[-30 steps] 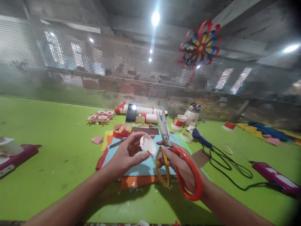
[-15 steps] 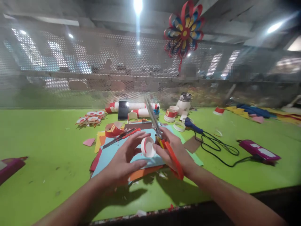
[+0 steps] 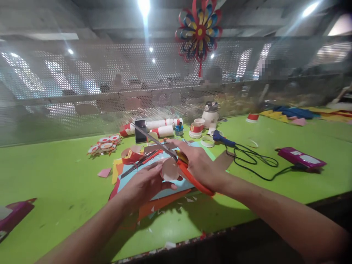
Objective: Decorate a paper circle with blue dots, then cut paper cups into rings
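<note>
Between the fingers and thumb of my left hand [image 3: 150,181] is a cut-down paper cup base [image 3: 169,169], its round pale face toward me. My right hand [image 3: 199,165] is wrapped round the orange handles of a pair of scissors [image 3: 154,141], whose blades point up and to the left over the cup base. Whether the blades touch it I cannot tell. Beneath both hands lies a stack of coloured paper with a light blue sheet [image 3: 129,172] on top. A second pair of scissors [image 3: 140,163] lies on the stack beside a red cup strip [image 3: 131,157].
Behind the stack are a phone [image 3: 140,131], stacked red and white cups [image 3: 162,124], a small blue jar [image 3: 179,129] and a white bottle [image 3: 210,115]. A glue gun [image 3: 224,139] trails its cable to a purple box [image 3: 301,158] at right. Paper-ring flowers [image 3: 106,144] lie left.
The cup base has turned to show its flat face, and my left fingers have closed on it. The scissors have swung from nearly upright to slanting left; the view has shifted slightly right.
</note>
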`<act>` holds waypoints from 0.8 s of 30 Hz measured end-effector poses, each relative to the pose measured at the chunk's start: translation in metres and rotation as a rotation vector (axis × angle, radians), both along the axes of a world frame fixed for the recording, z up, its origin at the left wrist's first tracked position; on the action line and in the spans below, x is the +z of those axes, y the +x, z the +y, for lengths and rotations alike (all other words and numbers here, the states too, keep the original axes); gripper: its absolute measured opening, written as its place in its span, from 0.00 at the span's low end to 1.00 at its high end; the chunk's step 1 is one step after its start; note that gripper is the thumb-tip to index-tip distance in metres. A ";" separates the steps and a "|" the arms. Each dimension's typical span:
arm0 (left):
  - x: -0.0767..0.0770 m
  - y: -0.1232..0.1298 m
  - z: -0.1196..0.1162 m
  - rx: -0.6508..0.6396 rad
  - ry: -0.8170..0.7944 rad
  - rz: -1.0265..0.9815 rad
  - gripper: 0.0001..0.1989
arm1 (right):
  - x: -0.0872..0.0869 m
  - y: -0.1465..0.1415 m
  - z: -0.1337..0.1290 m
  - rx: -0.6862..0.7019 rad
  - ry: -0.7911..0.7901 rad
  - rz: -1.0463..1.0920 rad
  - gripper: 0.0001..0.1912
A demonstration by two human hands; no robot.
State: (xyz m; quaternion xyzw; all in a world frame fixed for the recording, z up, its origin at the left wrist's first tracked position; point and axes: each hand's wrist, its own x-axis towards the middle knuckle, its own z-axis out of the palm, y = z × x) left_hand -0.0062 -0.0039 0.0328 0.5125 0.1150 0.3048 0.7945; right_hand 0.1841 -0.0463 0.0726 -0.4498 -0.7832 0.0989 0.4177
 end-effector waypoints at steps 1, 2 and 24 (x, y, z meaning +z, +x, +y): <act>0.000 -0.001 0.001 0.004 0.005 -0.001 0.15 | 0.001 -0.001 0.001 -0.001 0.000 -0.003 0.31; -0.001 -0.001 0.003 0.005 0.004 -0.006 0.15 | 0.002 -0.001 0.002 -0.005 -0.002 -0.006 0.30; -0.008 -0.040 0.063 0.232 0.071 -0.115 0.19 | -0.033 0.018 -0.024 0.108 -0.495 0.070 0.23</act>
